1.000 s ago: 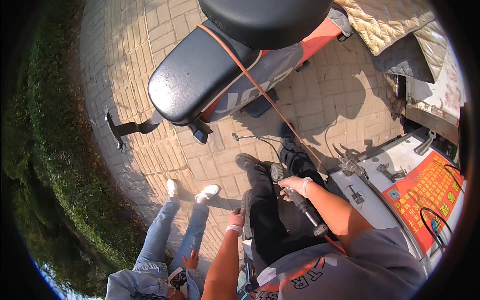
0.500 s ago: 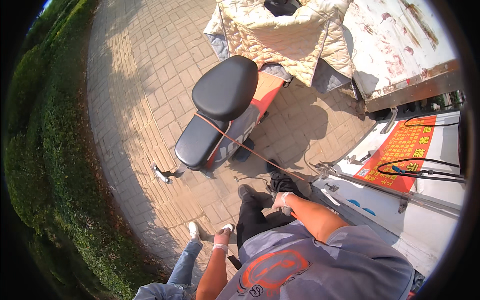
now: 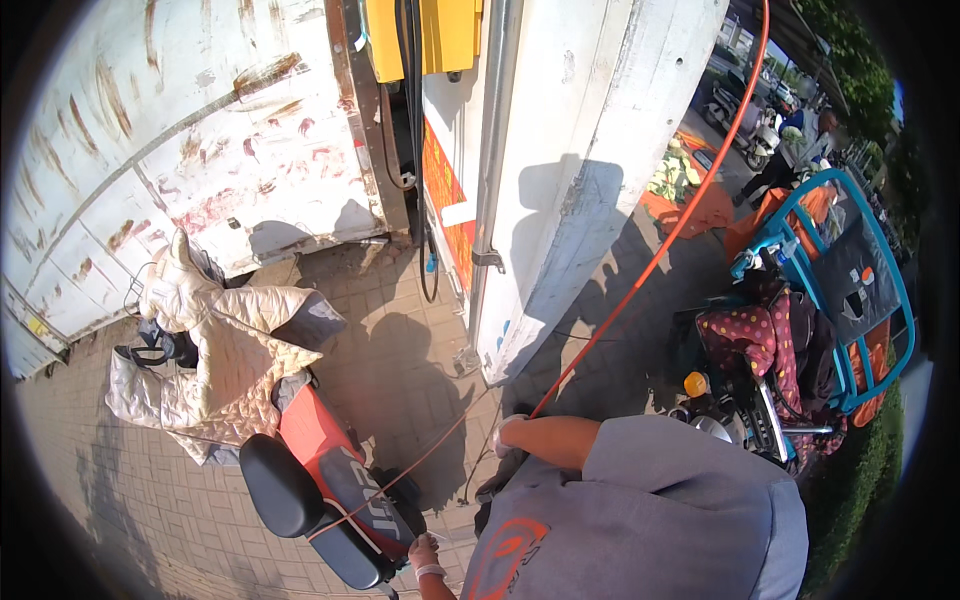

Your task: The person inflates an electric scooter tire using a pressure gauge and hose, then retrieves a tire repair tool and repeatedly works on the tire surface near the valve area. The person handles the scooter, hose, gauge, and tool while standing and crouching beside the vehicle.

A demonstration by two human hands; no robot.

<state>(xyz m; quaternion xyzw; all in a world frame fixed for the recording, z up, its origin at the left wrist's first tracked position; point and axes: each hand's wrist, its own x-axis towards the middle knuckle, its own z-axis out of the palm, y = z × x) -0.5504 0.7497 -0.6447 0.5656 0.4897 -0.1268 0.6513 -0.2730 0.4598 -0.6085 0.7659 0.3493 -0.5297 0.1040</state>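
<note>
My left hand [image 3: 425, 552], in a clear glove, has curled fingers beside the rear seat pad of the red-and-grey scooter [image 3: 310, 450]; what it holds, if anything, is hidden. My right hand [image 3: 505, 436], also gloved, is bent at my front, mostly behind my forearm, near an orange hose [image 3: 638, 285] that rises past a white metal cabinet [image 3: 550, 160]; what it grips is hidden. A thin cord [image 3: 420, 468] runs across the scooter to the cabinet's foot. A cream quilted cover [image 3: 235, 370] drapes over the scooter's front.
A white rusty panel [image 3: 180, 130] stands left, with a yellow box [image 3: 450, 30] and hanging black cables beside it. At right are a blue-framed vehicle [image 3: 860, 320] with a polka-dot cover [image 3: 745, 340] and orange sheets. A person [image 3: 800, 155] is by parked scooters behind.
My view has swung up and to the right, bringing the cabinet side, hose and blue-framed vehicle in. The person in jeans has left view. The tool in my right hand is no longer visible.
</note>
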